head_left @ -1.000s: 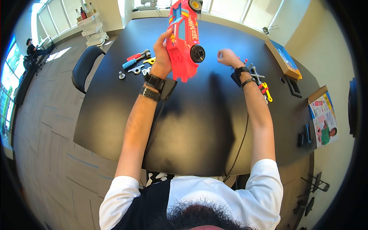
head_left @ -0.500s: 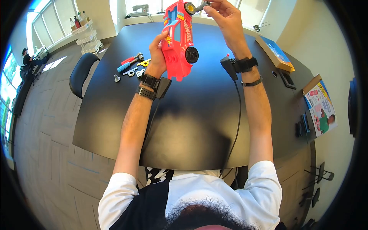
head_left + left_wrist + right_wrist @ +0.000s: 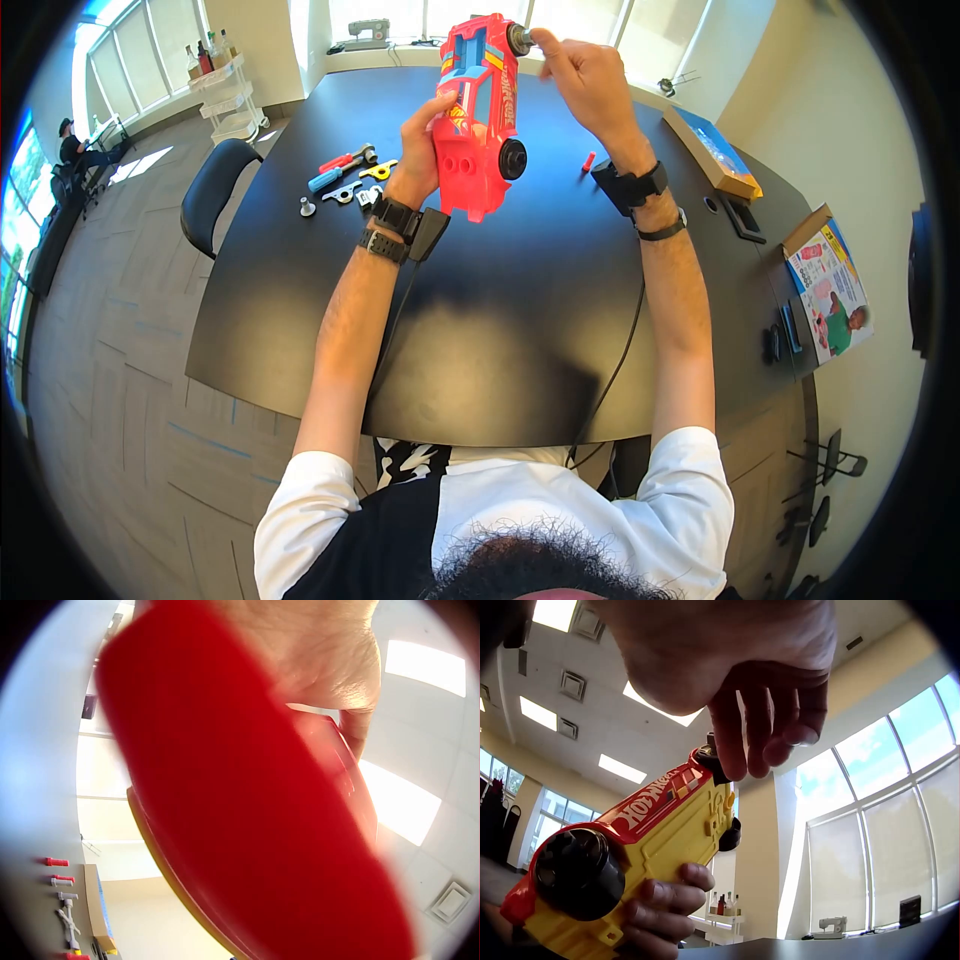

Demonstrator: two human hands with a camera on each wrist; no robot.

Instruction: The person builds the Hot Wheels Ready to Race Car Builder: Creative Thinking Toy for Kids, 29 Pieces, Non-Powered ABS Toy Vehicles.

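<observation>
The left hand [image 3: 418,150] grips a red toy car [image 3: 470,150], holding it up on end above the table. In the right wrist view, fingers of the left hand [image 3: 664,911] wrap the yellow underside [image 3: 675,847]. At the car's far end, the right hand [image 3: 597,90] holds a small grey piece [image 3: 530,38] against the wheel [image 3: 517,40]; the right hand [image 3: 742,682] hides most of that piece in the wrist view. A black wheel [image 3: 580,874] is at the near end. In the left wrist view, the blurred red body [image 3: 240,795] covers much of the frame.
Toy tools, including a blue-handled screwdriver [image 3: 325,180], and a grey bolt [image 3: 307,207] lie on the table [image 3: 480,330] at left. A red piece [image 3: 588,161] is near the right wrist. At right are a flat box [image 3: 712,150] and a printed box [image 3: 830,290].
The right hand has risen from the right side of the table with a grey piece, which now meets the car's far wheel. The car has tilted slightly in the left hand.
</observation>
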